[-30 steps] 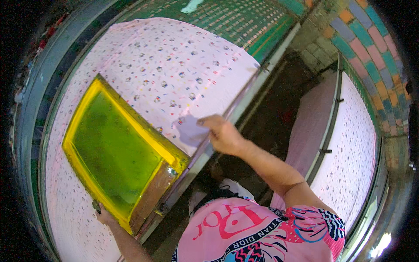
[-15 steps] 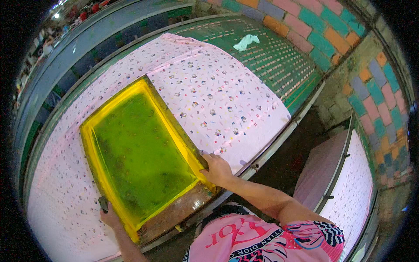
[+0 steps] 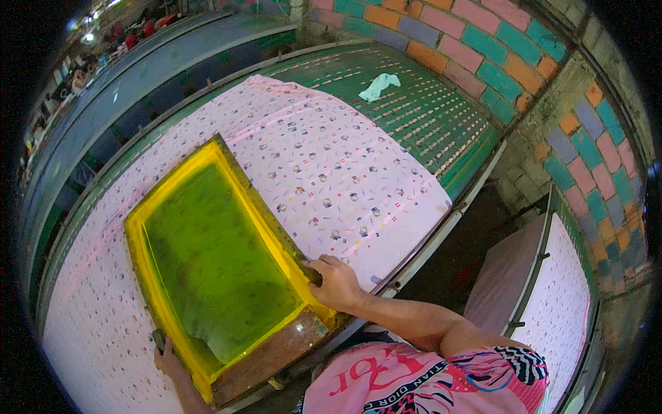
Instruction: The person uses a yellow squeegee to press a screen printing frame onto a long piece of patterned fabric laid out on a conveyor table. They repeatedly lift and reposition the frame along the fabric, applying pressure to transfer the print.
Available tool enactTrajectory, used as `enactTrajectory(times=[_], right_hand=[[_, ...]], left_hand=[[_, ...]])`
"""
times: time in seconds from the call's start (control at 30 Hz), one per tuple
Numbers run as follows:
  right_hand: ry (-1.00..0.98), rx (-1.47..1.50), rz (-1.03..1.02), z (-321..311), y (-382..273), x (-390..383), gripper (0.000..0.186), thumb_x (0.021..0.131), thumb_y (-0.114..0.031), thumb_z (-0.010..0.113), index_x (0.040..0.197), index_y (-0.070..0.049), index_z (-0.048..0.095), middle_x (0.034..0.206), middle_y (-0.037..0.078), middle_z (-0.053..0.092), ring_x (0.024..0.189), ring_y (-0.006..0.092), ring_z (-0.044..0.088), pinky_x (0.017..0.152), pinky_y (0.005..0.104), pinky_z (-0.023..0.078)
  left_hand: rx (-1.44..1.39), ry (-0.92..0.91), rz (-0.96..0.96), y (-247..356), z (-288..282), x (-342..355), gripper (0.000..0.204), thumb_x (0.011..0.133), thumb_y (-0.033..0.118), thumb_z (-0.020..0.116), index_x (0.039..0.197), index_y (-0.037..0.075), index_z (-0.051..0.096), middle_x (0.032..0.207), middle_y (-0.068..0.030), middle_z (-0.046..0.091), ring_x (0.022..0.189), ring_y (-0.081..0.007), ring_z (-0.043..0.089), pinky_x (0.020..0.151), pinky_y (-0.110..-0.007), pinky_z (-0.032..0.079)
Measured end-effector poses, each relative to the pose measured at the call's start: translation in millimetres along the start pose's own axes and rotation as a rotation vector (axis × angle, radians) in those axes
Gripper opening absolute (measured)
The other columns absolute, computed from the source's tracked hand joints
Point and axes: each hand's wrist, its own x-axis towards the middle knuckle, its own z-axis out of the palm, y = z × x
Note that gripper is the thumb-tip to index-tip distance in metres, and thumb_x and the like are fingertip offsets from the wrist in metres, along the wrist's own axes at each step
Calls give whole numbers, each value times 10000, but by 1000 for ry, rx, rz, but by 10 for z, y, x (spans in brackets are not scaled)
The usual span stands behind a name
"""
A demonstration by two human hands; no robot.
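Observation:
A screen-printing frame (image 3: 270, 233) with yellow borders and green mesh rests at a slant on pink printed fabric (image 3: 345, 183). My right hand (image 3: 336, 283) is closed round a dark handle (image 3: 312, 275) at the frame's right side, near its lower corner. Low on the opposite side, my left hand (image 3: 167, 360) grips another dark handle (image 3: 158, 339), partly hidden by the fingers. A brown strip (image 3: 276, 348) runs along the frame's near end. Small figures and coloured specks cover the fabric beyond the frame.
The fabric lies over a long green table (image 3: 458, 127) with rows of pale marks. A light green cloth (image 3: 380, 87) sits at its far end. Metal rail (image 3: 431, 238) edges the near side. Another fabric-covered table (image 3: 562, 297) stands at right, below a coloured brick wall (image 3: 441, 34).
The frame shows slightly lower in view, as does the far cloth. My right hand's grip has shifted, and the dark handle now shows in it. My left hand keeps its hold.

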Motion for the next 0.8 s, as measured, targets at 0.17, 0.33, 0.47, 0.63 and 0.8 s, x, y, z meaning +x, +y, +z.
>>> enactTrajectory(times=[0.17, 0.33, 0.47, 0.63, 0.8], right_hand=[[-9, 13, -6, -407, 402, 182, 442, 811, -206, 825, 1239, -104, 793, 1088, 196, 746, 1046, 417, 733, 942, 521, 605], [57, 28, -21, -1185, 1243, 631, 405, 786, -134, 811, 1186, -70, 819, 1067, 194, 770, 1007, 392, 754, 900, 454, 611], [80, 27, 8, -1730, 2316, 987, 410, 797, -117, 815, 1205, -76, 823, 1117, 185, 793, 1022, 367, 771, 904, 432, 615], [104, 25, 110, -2493, 3587, 1288, 387, 836, -234, 855, 1208, -132, 833, 1198, 183, 799, 1077, 384, 767, 955, 463, 615], [113, -6, 250, -3140, 4457, 1521, 523, 753, -77, 835, 1276, -90, 814, 1086, 175, 813, 992, 312, 785, 903, 415, 625]], left_hand=[[-193, -60, -39, 479, 399, -418, 288, 982, 75, 783, 1222, -74, 729, 1079, -148, 775, 857, -259, 731, 766, -401, 604], [-188, -80, 14, 832, 1339, -861, 251, 987, 43, 778, 1214, -59, 747, 1063, -104, 785, 865, -218, 727, 792, -358, 589], [-191, -50, 38, 1221, 2527, -1495, 252, 971, 41, 804, 1206, -42, 765, 1045, -79, 786, 868, -197, 705, 801, -339, 569], [-93, -22, 101, 1283, 3822, -2131, 286, 960, 39, 817, 1217, -72, 760, 1065, -101, 799, 895, -212, 711, 844, -352, 569], [46, 30, 108, 1464, 4904, -2851, 326, 949, 37, 833, 1240, -85, 753, 1089, -126, 809, 944, -214, 732, 892, -374, 578]])
